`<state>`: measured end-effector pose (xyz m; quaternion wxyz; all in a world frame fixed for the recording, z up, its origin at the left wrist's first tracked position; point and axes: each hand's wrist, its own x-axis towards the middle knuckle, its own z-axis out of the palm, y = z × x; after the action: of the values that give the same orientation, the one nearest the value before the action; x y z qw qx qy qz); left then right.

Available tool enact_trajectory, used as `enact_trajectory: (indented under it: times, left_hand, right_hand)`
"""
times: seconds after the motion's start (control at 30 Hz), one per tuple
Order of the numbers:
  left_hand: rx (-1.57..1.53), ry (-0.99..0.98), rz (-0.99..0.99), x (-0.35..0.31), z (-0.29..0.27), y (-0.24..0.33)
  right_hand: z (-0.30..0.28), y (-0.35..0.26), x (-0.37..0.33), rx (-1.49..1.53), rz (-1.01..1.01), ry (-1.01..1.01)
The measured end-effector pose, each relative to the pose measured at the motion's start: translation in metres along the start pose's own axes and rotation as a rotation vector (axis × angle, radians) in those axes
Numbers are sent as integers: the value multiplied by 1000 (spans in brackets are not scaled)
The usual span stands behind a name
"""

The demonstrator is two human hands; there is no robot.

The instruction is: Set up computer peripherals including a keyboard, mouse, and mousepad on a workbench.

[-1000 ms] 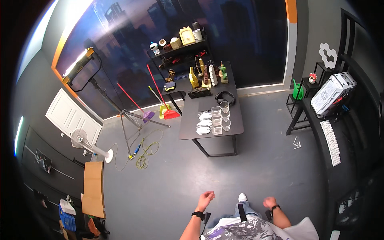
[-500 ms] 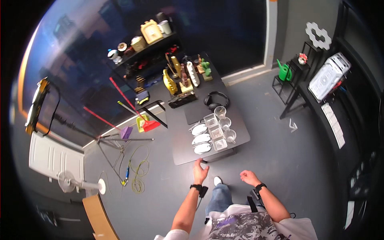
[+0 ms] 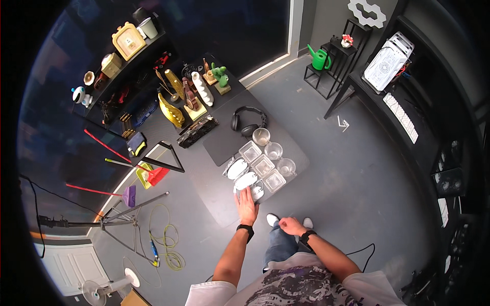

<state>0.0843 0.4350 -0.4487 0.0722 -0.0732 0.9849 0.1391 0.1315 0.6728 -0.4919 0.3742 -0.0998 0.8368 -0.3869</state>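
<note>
White corded devices now within reach, just ahead of flat, unclenched left grip; right grip curled, contents unclear.

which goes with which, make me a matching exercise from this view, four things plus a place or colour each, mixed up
Column 1
1. left hand
2. round clear cups
3. headphones
4. watering can

Column 2
A. green
B. three in a row beside the square clear containers
C. at the white corded items
D. black

Right pairs: 1-C, 2-B, 3-D, 4-A
</note>
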Motion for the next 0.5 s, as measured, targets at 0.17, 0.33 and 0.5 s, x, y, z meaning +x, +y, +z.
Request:
enact_trajectory:
  times: [0.17, 0.33, 0.5]
  left_hand:
    - [-36, 17, 51, 4, 13, -4]
    - [-135, 36, 29, 2, 36, -17]
    - [-112, 23, -38, -1, 30, -26]
  right_hand:
    - [0, -3, -4, -8, 32, -28]
    - [3, -4, -5, -43, 27, -34]
    - [2, -12, 8, -27, 50, -49]
